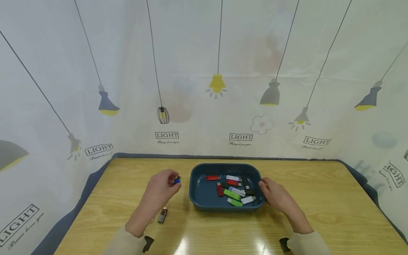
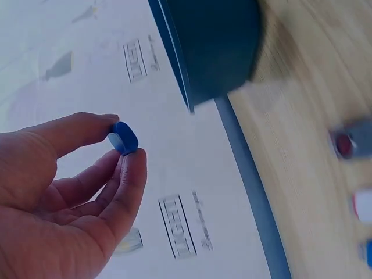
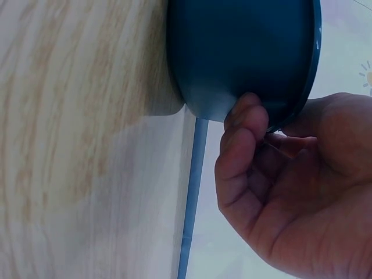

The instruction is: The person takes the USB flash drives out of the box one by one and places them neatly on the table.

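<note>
Between thumb and fingertips my left hand [image 1: 161, 187] pinches a small blue USB stick [image 2: 124, 138], held up just left of the dark blue bin [image 1: 223, 204]. Its metal plug end shows in the head view. My right hand [image 1: 276, 194] grips the bin's right rim, thumb on top and fingers curled beneath against the outer wall. Inside the bin lie several USB sticks, among them a red one [image 1: 213, 177], a bright green one [image 1: 232, 194] and a white one [image 1: 248, 199]. They lie mostly in its right half.
On the wooden table [image 1: 334, 198], beneath the left forearm, lies a brown and silver USB stick [image 1: 162, 215]. In the left wrist view a white and red piece [image 2: 363, 206] and a blue piece [image 2: 368, 253] lie beside it, partly cut off. A lamp-print curtain [image 1: 191, 46] stands behind.
</note>
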